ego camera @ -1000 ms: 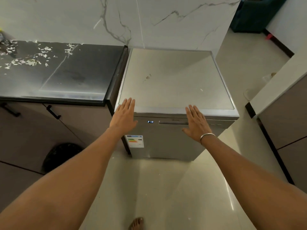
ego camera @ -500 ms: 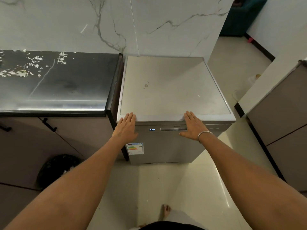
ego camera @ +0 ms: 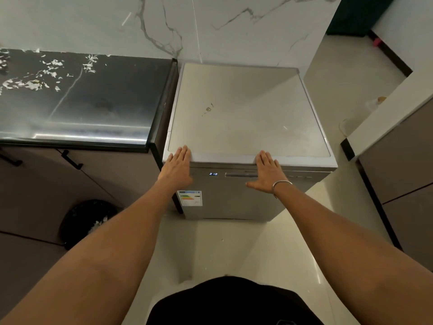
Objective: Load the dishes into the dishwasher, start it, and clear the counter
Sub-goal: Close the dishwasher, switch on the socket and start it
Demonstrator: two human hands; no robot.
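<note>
1. The silver box-shaped metal dishwasher [ego camera: 246, 109] stands shut beside the glossy black desk [ego camera: 98, 106], its small blue display [ego camera: 213, 174] lit.
2. The left grip [ego camera: 177, 170] and right grip [ego camera: 267, 175] lie flat against the door's top edge, fingers [ego camera: 184, 153] straight and together, holding nothing. They are likely pressing the door closed.
3. White scraps [ego camera: 28, 83] on the desk suggest clearing remains.

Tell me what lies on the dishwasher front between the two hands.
In the head view, between the left hand and the right hand, the dishwasher front carries a small lit display and the recessed door handle.
</note>
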